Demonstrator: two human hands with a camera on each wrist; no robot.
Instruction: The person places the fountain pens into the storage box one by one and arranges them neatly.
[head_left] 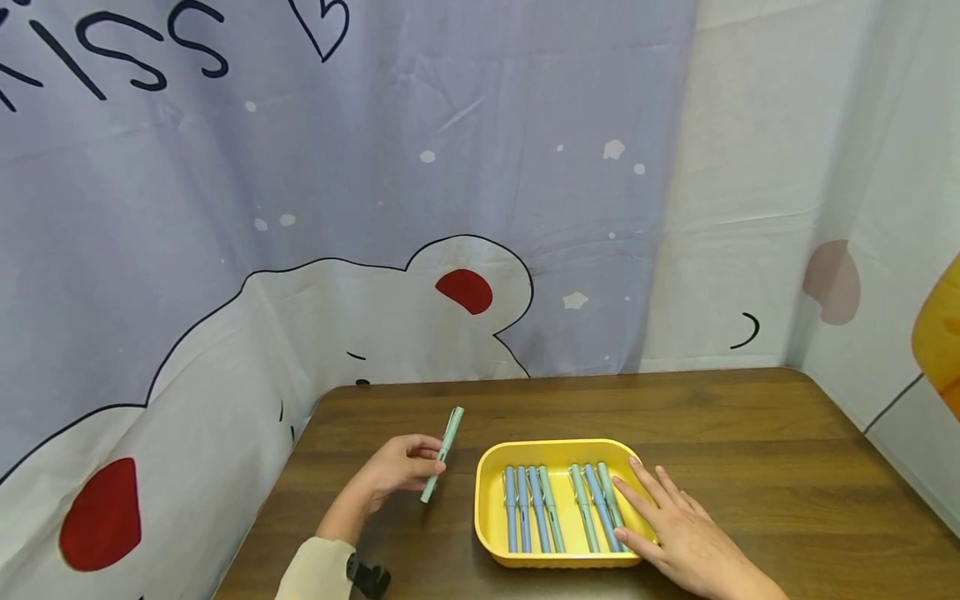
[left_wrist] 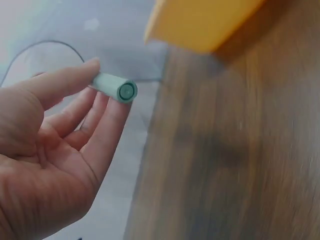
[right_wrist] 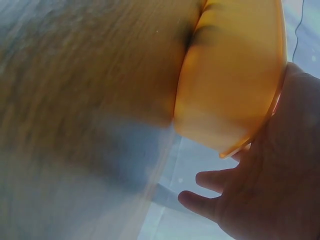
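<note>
My left hand [head_left: 397,467] pinches a light green pen [head_left: 452,433] between thumb and fingers, left of the yellow tray [head_left: 562,562]. The pen is tilted, its clip end up and away. In the left wrist view, its round end [left_wrist: 127,91] points toward the camera. My right hand [head_left: 686,533] lies over the tray's right rim with fingers spread and thumb reaching inside, close to a green pen [head_left: 609,492]. Inside the tray are two groups of pens: mostly blue pens [head_left: 523,508] with one green on the left, and green and blue ones on the right.
The tray stands on a brown wooden table [head_left: 780,467]. A printed curtain [head_left: 337,167] hangs behind the table and along its sides. A dark strap device [head_left: 367,577] sits on my left wrist.
</note>
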